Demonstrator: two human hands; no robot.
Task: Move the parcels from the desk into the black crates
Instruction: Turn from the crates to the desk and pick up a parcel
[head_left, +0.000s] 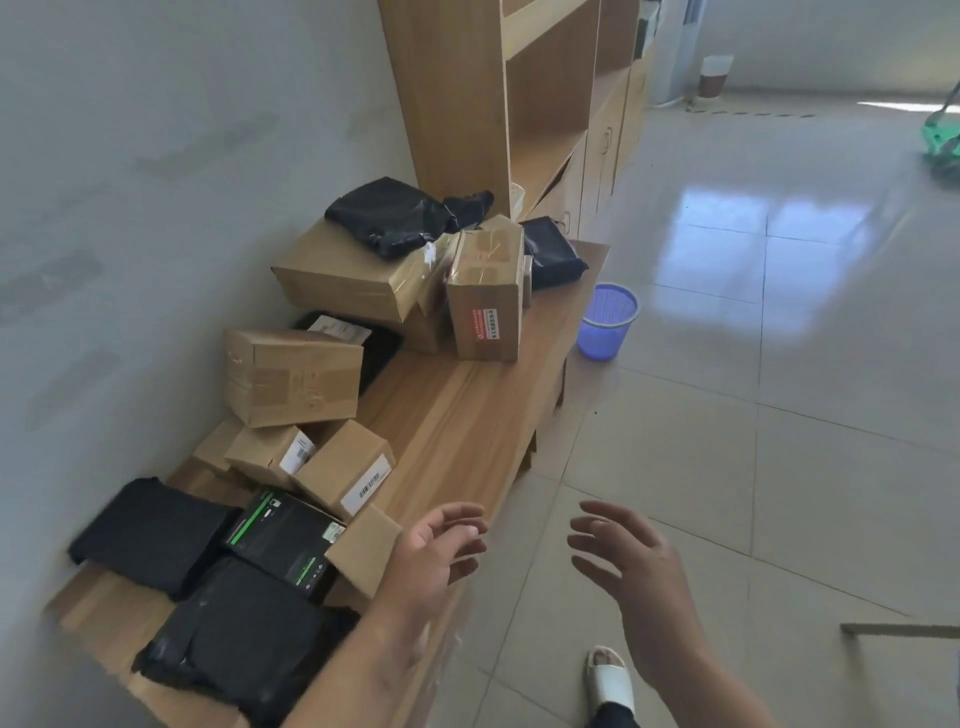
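Head view: both hands are spread and hold nothing. The left hand (434, 553) hovers at the desk (467, 415) edge, nearest a small cardboard box (363, 548) at its nine o'clock. The right hand (631, 569) hangs over floor. No crates show.

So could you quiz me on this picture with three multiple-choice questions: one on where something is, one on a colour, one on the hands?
1. Where is the small waste basket?
A on the desk
B on the floor past the desk's far end
C on a shelf

2. What colour is it?
A red
B blue
C yellow

3. What are the hands doing?
A both open, empty
B both lifting a box
C one holding a bag

Answers: 1 B, it stands on tiles. 2 B, blue mesh. 3 A, left hand and right hand have spread fingers.
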